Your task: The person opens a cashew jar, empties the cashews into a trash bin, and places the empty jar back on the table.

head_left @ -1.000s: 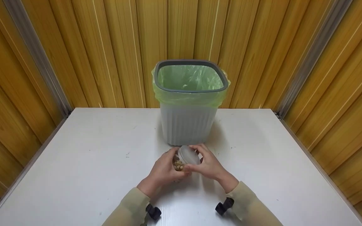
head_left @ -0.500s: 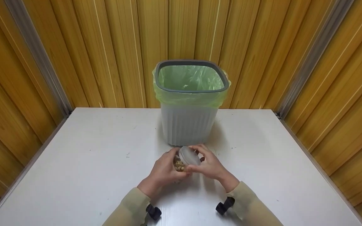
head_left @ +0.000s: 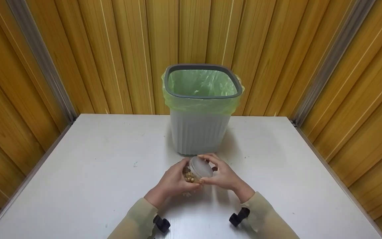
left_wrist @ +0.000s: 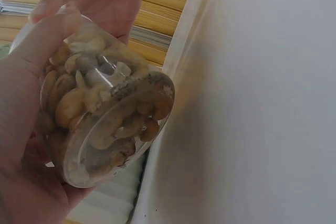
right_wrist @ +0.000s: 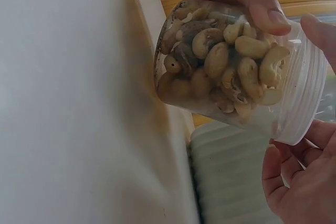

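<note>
A clear plastic jar of cashews and other nuts (head_left: 189,176) is held tilted just in front of the bin, its frosted lid (head_left: 201,167) facing up and to the right. My left hand (head_left: 171,178) grips the jar's body, thumb on the near side. Around the lid's edge curl the fingers and thumb of my right hand (head_left: 224,174). The left wrist view shows the jar's base (left_wrist: 121,135) raised over the table. Nuts (right_wrist: 220,66) fill much of the jar in the right wrist view, and the lid (right_wrist: 308,98) sits on its mouth.
A light grey trash bin (head_left: 199,132) with a dark rim and a green liner bag (head_left: 204,104) stands just beyond my hands. Wood-patterned panels (head_left: 128,59) wall the white table (head_left: 95,172) at the back and sides.
The lid has turned slightly and shifted a little right and down. My right fingers have shifted along its edge, while my left hand still holds the jar in nearly the same spot.
</note>
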Demonstrator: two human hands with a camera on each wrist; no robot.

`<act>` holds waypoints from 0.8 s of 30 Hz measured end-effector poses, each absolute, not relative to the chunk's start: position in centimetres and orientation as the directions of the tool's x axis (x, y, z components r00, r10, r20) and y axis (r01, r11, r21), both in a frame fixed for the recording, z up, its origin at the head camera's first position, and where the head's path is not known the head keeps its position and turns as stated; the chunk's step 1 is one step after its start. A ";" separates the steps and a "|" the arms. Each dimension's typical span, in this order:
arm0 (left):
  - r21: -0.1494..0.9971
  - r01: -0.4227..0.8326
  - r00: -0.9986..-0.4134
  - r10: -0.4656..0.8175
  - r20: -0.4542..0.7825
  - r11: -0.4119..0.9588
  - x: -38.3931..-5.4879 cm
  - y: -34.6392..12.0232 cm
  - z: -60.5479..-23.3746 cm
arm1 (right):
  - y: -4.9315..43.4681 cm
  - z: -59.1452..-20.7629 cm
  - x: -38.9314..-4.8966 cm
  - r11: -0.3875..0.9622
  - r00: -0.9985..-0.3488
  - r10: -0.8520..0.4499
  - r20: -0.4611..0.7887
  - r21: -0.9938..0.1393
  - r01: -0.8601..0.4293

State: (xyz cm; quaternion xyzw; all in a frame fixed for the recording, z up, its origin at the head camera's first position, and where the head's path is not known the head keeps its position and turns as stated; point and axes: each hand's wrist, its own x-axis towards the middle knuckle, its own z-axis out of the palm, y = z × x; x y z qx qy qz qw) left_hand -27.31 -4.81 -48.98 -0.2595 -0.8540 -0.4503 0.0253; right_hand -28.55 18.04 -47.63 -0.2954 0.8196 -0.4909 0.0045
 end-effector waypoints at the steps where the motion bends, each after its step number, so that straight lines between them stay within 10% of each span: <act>1: 0.757 0.466 -0.863 0.422 0.277 0.457 -27.3 -4.8 -49.0 | 18.0 -47.5 -28.5 0.341 -0.825 -0.492 0.278 -0.810 -0.476; 24: 0.808 0.434 -0.886 0.353 0.301 0.398 -27.6 -5.1 -49.2 | 17.0 -48.2 -28.3 0.334 -0.902 -0.388 0.192 -0.882 -0.331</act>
